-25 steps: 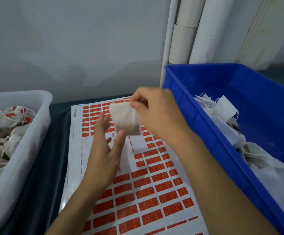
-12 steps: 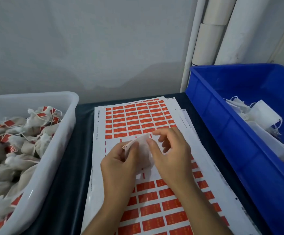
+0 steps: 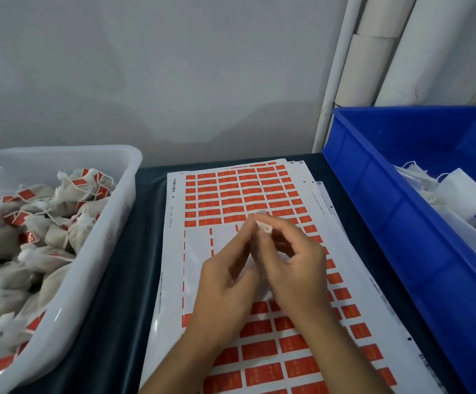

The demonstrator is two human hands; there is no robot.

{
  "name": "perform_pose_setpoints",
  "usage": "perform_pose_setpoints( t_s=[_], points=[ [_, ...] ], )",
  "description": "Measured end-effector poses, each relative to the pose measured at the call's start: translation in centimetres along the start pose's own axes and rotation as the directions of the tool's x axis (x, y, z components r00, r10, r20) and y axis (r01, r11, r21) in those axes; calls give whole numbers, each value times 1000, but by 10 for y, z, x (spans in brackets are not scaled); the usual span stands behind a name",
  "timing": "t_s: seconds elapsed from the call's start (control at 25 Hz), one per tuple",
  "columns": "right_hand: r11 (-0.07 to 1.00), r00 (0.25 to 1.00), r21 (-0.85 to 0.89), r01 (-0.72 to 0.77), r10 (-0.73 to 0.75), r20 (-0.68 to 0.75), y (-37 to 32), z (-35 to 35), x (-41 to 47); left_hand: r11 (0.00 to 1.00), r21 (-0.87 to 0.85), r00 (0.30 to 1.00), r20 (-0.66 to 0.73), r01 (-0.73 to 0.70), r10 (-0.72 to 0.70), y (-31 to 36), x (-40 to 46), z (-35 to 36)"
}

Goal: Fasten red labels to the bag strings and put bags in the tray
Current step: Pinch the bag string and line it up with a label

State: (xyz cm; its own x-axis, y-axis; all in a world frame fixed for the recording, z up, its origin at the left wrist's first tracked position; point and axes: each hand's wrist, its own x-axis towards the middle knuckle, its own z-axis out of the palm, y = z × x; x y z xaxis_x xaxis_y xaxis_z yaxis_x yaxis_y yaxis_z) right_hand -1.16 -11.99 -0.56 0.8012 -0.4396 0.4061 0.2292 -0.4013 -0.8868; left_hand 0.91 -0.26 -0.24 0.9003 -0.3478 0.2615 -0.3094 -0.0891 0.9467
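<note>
Right hand (image 3: 293, 260) and left hand (image 3: 225, 282) together pinch a small white bag (image 3: 263, 226) over the label sheet (image 3: 259, 194); it looks light and soft, best held near its string.

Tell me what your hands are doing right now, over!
Left hand and right hand together pinching a white bag over the label sheet. No red label on yet. Nothing blocking the white tray.

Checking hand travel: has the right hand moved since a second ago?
Yes. The right hand came down from above the label sheet's top edge to its peeled middle.
</note>
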Motion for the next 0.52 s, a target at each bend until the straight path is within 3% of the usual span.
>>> perform_pose_setpoints(
  t_s=[0.12,0.2,0.32,0.52],
  points=[
    [989,997,126,-77,79,-13,0,-3,2,996,-21,987,-139,83,-85,-2,5,-2],
    [979,993,165,-116,117,5,-2,-4,3,990,-41,977,-161,133,-138,-6,7,-4],
    [978,987,137,-156,158,-3,-2,-2,4,991,19,968,-218,129,-122,-10,10,-3],
    [982,982,55,-180,182,-47,-1,-4,7,992,-39,962,-240,121,-127,-11,7,-3]
  ],
)
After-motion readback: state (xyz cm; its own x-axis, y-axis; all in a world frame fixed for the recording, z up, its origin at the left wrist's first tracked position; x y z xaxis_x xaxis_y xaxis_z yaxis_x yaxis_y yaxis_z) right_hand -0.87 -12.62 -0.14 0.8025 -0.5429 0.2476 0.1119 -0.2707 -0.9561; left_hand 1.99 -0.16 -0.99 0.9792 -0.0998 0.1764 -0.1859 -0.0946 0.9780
